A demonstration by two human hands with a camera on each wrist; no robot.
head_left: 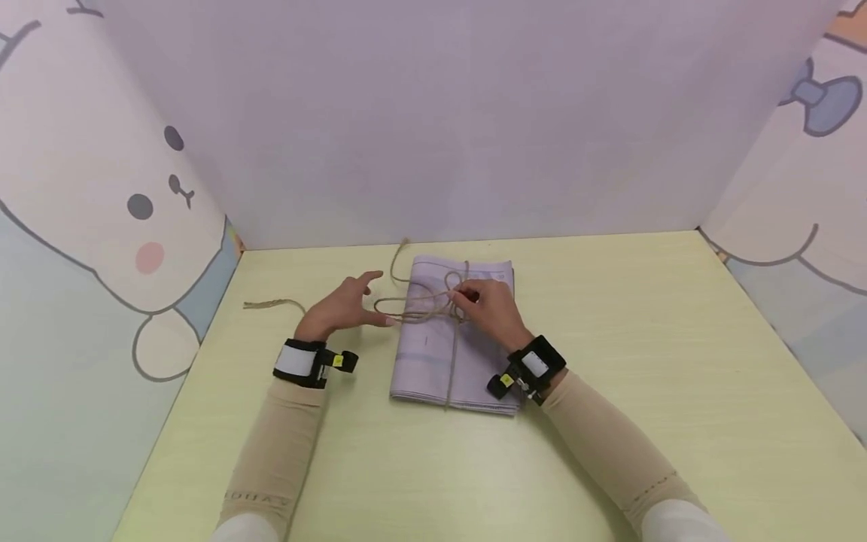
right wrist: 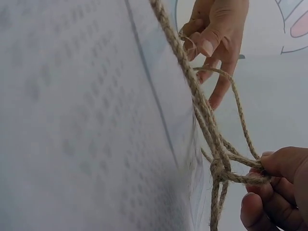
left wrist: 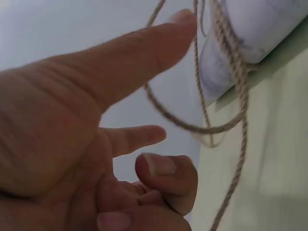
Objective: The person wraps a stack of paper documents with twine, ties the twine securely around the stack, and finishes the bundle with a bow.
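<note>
A folded bundle of printed paper [head_left: 423,369] lies on the table, with twine [head_left: 452,369] running round it lengthwise and crosswise. Over its upper middle, my right hand [head_left: 493,307] pinches the twine between thumb and fingertips. In the right wrist view, the pinched twine [right wrist: 245,179] leads out from a knot on the paper's face. My left hand [head_left: 347,305] is at the bundle's left side, thumb and forefinger spread apart. A loop of twine [left wrist: 192,127] hangs by its thumb in the left wrist view, and nothing is gripped in those fingers.
One loose twine end [head_left: 267,304] stretches out left of the left hand, and another [head_left: 400,260] curves up beyond the bundle's top left corner. The pale yellow table [head_left: 643,324] meets a lilac back wall [head_left: 460,150] and cartoon-printed side walls.
</note>
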